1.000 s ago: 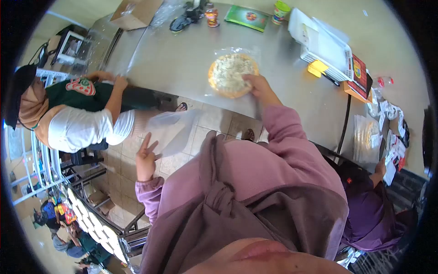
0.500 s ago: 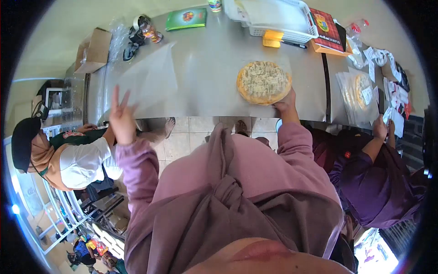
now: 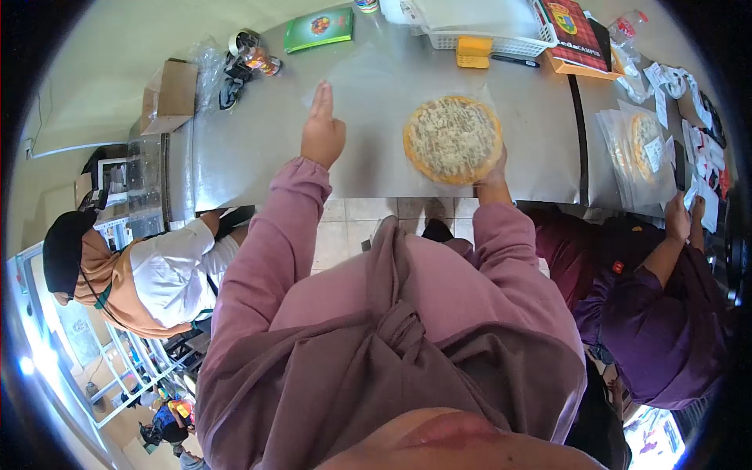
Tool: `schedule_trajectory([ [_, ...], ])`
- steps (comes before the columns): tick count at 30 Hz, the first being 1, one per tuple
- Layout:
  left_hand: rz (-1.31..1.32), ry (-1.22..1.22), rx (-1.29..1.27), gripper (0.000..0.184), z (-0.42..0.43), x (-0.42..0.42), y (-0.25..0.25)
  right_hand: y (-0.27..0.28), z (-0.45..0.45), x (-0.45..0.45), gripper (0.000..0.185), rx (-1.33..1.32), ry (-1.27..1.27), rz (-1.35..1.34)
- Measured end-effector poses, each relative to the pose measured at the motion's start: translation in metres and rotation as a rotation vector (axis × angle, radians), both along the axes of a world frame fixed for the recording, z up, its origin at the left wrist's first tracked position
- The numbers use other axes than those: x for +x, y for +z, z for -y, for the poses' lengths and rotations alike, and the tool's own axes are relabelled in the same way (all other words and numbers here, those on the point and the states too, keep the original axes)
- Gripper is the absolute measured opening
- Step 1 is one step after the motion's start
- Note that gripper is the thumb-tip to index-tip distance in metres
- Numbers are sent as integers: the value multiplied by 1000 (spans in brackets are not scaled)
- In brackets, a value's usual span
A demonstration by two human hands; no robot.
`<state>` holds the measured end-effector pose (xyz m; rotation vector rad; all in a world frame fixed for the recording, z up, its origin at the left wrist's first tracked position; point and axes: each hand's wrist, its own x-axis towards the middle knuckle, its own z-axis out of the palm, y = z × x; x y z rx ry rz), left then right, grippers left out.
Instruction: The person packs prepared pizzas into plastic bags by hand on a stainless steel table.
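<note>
A round pizza [image 3: 453, 141] with a pale, crumbly topping is held just above the front of the metal table [image 3: 258, 149]. My right hand [image 3: 493, 167] grips its lower right edge, fingers partly hidden beneath it. Clear plastic shows around the pizza's upper right side. To the left, over the table, is my left hand [image 3: 323, 135]. Two of its fingers point away from me, close together, and the others look folded. A faint clear plastic sheet [image 3: 364, 77] seems to lie by those fingertips; whether they touch it I cannot tell.
At the back are a green box [image 3: 319, 30], a white basket [image 3: 501, 39], a yellow object [image 3: 473, 52], a black marker [image 3: 515, 60] and a red plaid box [image 3: 576, 31]. Bagged pizzas [image 3: 638, 153] lie right, beside a person in purple [image 3: 654, 313]. Another person [image 3: 168, 274] is left.
My left hand has moved right and farther over the table, its two raised fingers now together. The clear sheet at left has shifted right. My right hand still holds the pizza; the view has shifted slightly.
</note>
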<state>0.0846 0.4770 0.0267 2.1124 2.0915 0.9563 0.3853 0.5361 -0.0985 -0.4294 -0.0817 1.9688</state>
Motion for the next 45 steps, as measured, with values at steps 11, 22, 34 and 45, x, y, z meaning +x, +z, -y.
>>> schedule_trajectory([
  [11, -132, -194, -315, 59, 10, 19, 14, 6, 73, 26, 54, -94, -14, 104],
  [22, -215, -545, -313, 59, 62, -4, 22, 12, 152, -23, 57, -84, -4, -133],
  [34, -117, -458, -15, 46, 96, 7, -5, 25, 125, -67, 60, -14, 42, -309],
  [45, -94, -264, -260, 11, 93, 15, -13, 63, 123, -73, 73, -133, -204, 0],
])
